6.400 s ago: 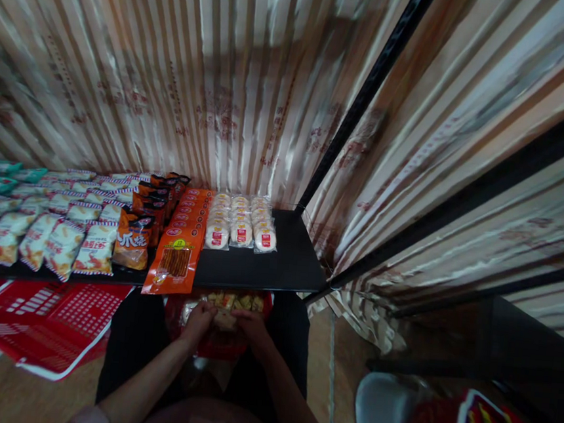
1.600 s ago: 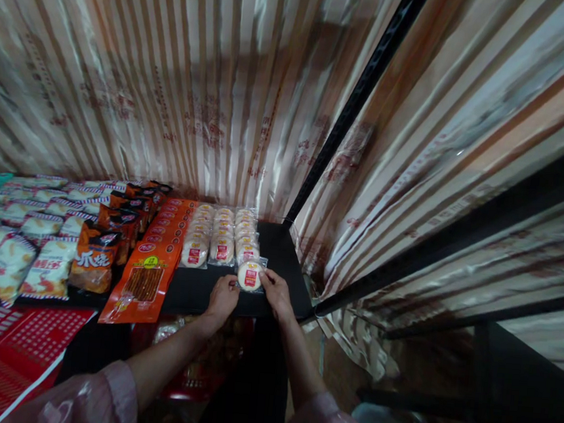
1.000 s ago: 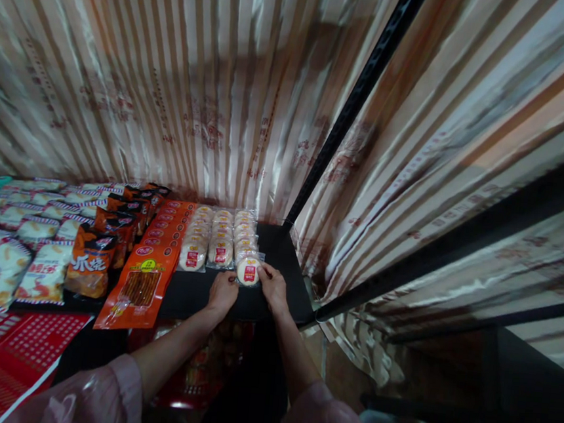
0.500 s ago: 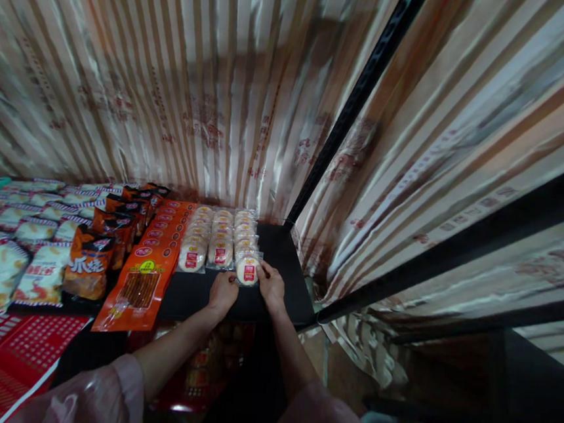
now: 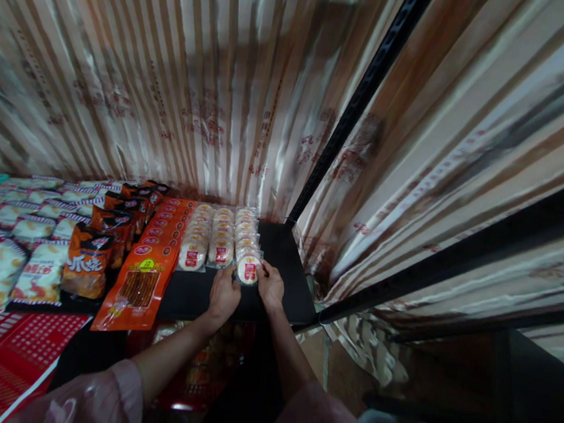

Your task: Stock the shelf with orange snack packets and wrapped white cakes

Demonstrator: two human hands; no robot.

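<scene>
A round, pale cake in a clear wrapper with a red label [image 5: 248, 270] lies at the front of the rightmost of three rows of like cakes. My right hand [image 5: 271, 287] pinches its right edge between thumb and fingers. At its left edge, the closed fingers of my left hand [image 5: 224, 293] press against the wrapper. The middle row of wrapped cakes [image 5: 220, 251] and the left row [image 5: 193, 251] lie just beyond my left hand, overlapping front to back on the black shelf [image 5: 279, 300].
Left of the cakes are overlapping orange snack packets [image 5: 146, 272], orange-black bags [image 5: 87, 260] and white snack bags [image 5: 40, 269]. A red basket [image 5: 7, 352] stands at lower left. A black metal post [image 5: 338, 137] rises at the shelf's corner, before a draped, printed sheet [image 5: 214, 87].
My left hand's fingers have shifted slightly up along the left edge of the front cake. My right hand stays at its right edge. The view has moved a little.
</scene>
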